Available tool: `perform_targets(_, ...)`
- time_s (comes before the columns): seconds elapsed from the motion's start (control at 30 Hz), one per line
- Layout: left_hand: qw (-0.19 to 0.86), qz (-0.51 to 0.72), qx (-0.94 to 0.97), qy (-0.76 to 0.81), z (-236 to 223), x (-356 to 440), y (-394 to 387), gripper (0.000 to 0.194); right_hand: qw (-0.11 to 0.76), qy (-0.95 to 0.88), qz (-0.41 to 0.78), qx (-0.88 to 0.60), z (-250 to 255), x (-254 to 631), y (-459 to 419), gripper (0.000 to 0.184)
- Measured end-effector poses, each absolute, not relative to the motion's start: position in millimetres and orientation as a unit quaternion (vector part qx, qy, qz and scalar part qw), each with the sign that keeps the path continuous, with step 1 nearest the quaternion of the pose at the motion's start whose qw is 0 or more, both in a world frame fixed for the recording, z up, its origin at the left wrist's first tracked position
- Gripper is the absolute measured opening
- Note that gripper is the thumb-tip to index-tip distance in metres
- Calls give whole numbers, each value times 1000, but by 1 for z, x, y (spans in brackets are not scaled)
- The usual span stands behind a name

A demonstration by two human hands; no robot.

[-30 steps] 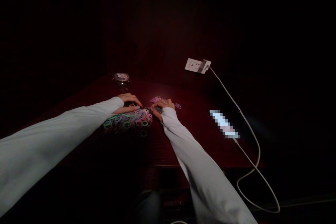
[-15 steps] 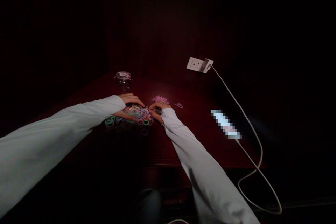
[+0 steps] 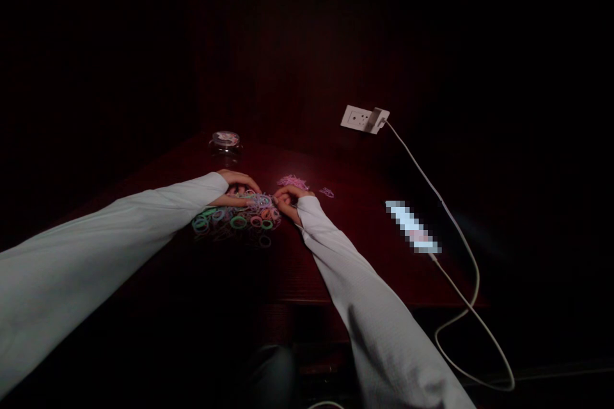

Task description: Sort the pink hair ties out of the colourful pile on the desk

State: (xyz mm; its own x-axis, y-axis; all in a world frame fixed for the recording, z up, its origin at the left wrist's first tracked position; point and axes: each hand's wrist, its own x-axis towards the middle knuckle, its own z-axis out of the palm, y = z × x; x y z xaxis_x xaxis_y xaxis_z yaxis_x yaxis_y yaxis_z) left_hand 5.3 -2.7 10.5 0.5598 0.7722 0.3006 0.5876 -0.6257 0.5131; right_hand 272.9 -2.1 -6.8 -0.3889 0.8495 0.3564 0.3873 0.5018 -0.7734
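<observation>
A heap of small coloured rubber bands (image 3: 235, 220) lies on the dark red table (image 3: 288, 262). My left hand (image 3: 237, 188) rests at the heap's far edge with its fingers curled over the bands. My right hand (image 3: 288, 198) sits just right of the heap, fingers bent and pinched at the bands. What each hand holds is too dim to make out. Both arms wear white sleeves. A small separate cluster of pink bands (image 3: 292, 180) lies beyond my right hand, and a lone pink bit (image 3: 327, 192) lies further right.
A small clear jar (image 3: 224, 142) stands at the back left of the table. A lit phone (image 3: 412, 227) lies to the right, its white cable (image 3: 460, 249) running to a wall socket (image 3: 364, 119) and looping off the table edge. The surroundings are dark.
My hands drew closer together over the heap. My right hand shifted left from the pink cluster toward the heap's edge; my left hand's fingers pressed down on the bands.
</observation>
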Motion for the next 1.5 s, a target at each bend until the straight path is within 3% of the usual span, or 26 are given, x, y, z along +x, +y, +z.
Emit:
perform_targets(0.4,264,308,804,435,9,7,-4,44,386,-764,309,-414,-23,268,15,8)
perform_targets(0.73,195,272,841,426,18,4,-5,40,375,-783,267,-417,-14,272,8,10)
perform_targets(1.07,154,272,869,382,17,4,-2,34,332,-875,138,-324,-8,265,-10,8)
perform_targets(1.3,161,283,865,381,15,8,-3,35,344,-838,121,-405,3,248,-16,5)
perform_targets(1.5,147,285,861,394,9,9,0,32,319,-827,107,-451,11,235,-25,17)
